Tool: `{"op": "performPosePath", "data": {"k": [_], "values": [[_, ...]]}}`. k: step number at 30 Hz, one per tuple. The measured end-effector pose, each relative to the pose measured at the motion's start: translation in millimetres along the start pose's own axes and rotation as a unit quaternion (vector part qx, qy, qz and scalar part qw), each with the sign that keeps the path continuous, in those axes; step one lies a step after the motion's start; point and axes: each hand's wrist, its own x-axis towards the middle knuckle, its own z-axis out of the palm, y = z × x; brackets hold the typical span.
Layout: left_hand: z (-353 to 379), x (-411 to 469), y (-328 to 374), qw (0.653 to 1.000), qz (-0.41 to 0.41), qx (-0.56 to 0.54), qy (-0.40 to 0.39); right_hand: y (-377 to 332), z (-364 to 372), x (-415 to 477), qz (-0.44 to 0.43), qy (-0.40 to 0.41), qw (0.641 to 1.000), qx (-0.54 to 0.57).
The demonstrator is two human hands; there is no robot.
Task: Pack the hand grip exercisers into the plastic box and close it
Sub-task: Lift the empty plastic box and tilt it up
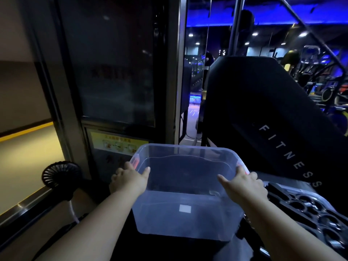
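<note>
Thumbs first: the left hand (130, 178) has its thumb hooked over the rim and down the inner wall, the other fingers curled round the outside of the end, and the right hand (244, 182) mirrors it at the opposite end, thumb inside, fingers wrapped over the lip. So both hands have a firm grasp of the plastic box (184, 219), one at each short end, right by the orange latches (136, 163). The box is clear, open-topped and has nothing in it; it sits square in front of the person, though whether it is lifted or resting on the dark surface below, I cannot tell. Out to the right, just beside the box, lie the hand grip exercisers (308, 208), a black heap of handles and springs on what looks like a clear lid or tray. Further left a small round fan (61, 175) stands by the wall, and a dark fitness machine (263, 110) rises behind. My read: this is the opening step, getting the box placed, with no packing done yet. The next move calls for setting it down steady near that heap, freeing a hand, and pinching the exercisers by their handles so the springs don't snag one another.
</note>
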Motion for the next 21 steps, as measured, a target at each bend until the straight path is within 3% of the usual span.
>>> {"op": "performPosePath", "data": {"k": [12, 21], "values": [[16, -3, -15, 0.997, 0.033, -0.020, 0.064, 24, 14, -15, -0.056, 0.082, 0.994, 0.047], [28, -70, -66, 0.974, 0.088, -0.119, 0.169, 56, 31, -83, 0.003, 0.192, 0.965, 0.177]]}}
